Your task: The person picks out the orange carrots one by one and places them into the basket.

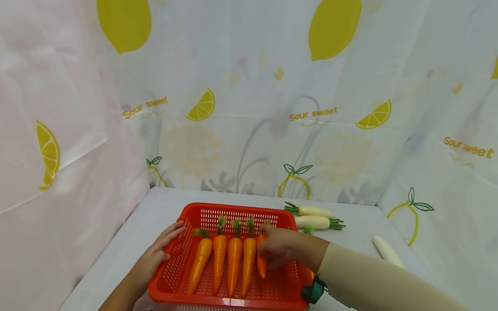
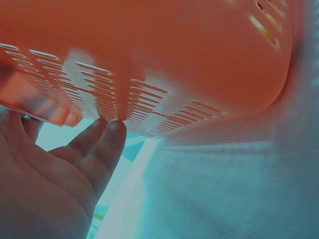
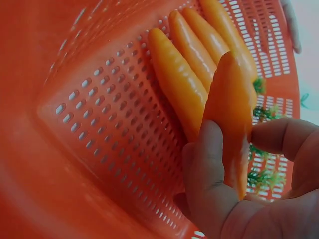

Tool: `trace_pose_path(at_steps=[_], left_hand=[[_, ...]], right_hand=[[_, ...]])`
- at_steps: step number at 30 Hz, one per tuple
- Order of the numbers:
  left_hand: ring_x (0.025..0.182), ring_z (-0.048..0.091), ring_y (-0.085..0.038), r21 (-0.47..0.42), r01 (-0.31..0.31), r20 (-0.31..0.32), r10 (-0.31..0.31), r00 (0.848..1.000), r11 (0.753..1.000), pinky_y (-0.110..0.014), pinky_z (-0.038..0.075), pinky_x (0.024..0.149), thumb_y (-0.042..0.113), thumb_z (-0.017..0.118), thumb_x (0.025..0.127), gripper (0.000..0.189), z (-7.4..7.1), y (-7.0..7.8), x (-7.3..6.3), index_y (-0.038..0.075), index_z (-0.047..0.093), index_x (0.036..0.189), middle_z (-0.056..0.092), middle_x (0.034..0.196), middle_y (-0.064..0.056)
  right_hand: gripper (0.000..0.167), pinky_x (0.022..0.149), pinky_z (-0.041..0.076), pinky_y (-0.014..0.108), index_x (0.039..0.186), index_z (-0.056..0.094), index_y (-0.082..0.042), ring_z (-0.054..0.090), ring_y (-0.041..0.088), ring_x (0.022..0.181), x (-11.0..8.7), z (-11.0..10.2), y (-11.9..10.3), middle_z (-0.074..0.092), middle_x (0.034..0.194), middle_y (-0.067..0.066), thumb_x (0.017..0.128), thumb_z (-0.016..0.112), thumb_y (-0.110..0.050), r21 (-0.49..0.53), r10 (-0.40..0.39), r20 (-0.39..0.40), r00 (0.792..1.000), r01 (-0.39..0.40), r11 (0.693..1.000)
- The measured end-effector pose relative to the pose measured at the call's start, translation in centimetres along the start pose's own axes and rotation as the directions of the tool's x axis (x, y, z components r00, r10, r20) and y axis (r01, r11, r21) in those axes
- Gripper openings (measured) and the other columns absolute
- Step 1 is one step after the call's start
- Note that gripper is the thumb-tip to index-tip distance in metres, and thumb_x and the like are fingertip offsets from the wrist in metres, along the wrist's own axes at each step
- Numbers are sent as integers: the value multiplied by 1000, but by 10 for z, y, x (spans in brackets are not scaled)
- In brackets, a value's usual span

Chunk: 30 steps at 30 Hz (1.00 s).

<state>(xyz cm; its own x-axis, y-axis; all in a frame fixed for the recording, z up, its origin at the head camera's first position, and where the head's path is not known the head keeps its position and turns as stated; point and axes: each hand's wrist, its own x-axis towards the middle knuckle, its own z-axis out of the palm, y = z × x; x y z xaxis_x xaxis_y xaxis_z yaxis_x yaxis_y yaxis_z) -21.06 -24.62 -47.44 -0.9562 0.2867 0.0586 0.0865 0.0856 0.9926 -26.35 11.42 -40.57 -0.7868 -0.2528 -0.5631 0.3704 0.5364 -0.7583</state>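
A red perforated plastic basket (image 1: 171, 295) holds several orange carrots (image 1: 234, 263) in a row, green tops toward the back. Inside its right part, my right hand (image 1: 278, 244) pinches one more carrot (image 3: 229, 109) between thumb and fingers. That carrot overlaps its neighbours in the right wrist view, its tapered end pointing away from the palm. At the basket's left side is my left hand (image 1: 155, 250), its fingers fairly straight along the rim. The left wrist view shows the left fingertips (image 2: 115, 130) right at the slotted outer wall.
Two white radishes (image 1: 313, 222) with green tops lie behind the basket's right corner. Another white radish (image 1: 387, 250) is farther right, beyond my right forearm. Some orange and green shows beside the basket's right wall. Lemon-printed cloth (image 1: 249, 142) encloses the white table (image 1: 155, 203).
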Motion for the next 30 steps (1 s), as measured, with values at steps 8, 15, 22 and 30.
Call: trace_pose_path(at_steps=[8,15,22,30], left_hand=[[156,7,-39,12,-13,1,13,1000,1000,-27,54,95,-8,34,87,75,-1,0,1,10,41,160,12,175,-1],[157,5,-40,33,-28,15,28,1000,999,-27,54,95,-7,35,87,75,0,-3,2,10,41,160,12,175,-2],[157,5,-40,32,-8,0,8,1000,999,-28,54,95,-7,34,87,76,1,0,3,10,41,160,12,175,-1],[158,5,-43,1,15,-4,-15,1000,1000,-37,58,95,-8,35,88,76,1,0,2,9,38,162,9,176,-3]], right_hand=[[64,72,63,48,148,41,-11,67,35,90,9,4,-4,60,108,20,92,73,-10,-46,42,-8,999,-42,998],[59,73,63,51,140,47,-10,69,37,88,16,6,-4,60,107,21,89,76,-6,-71,83,-33,996,-85,994],[62,71,63,51,139,47,-12,66,37,90,17,10,-1,58,110,20,86,78,-3,-101,51,-83,995,-59,993],[57,72,63,49,138,50,-10,62,37,95,17,17,-1,53,117,20,88,76,-1,-126,23,-131,991,-39,991]])
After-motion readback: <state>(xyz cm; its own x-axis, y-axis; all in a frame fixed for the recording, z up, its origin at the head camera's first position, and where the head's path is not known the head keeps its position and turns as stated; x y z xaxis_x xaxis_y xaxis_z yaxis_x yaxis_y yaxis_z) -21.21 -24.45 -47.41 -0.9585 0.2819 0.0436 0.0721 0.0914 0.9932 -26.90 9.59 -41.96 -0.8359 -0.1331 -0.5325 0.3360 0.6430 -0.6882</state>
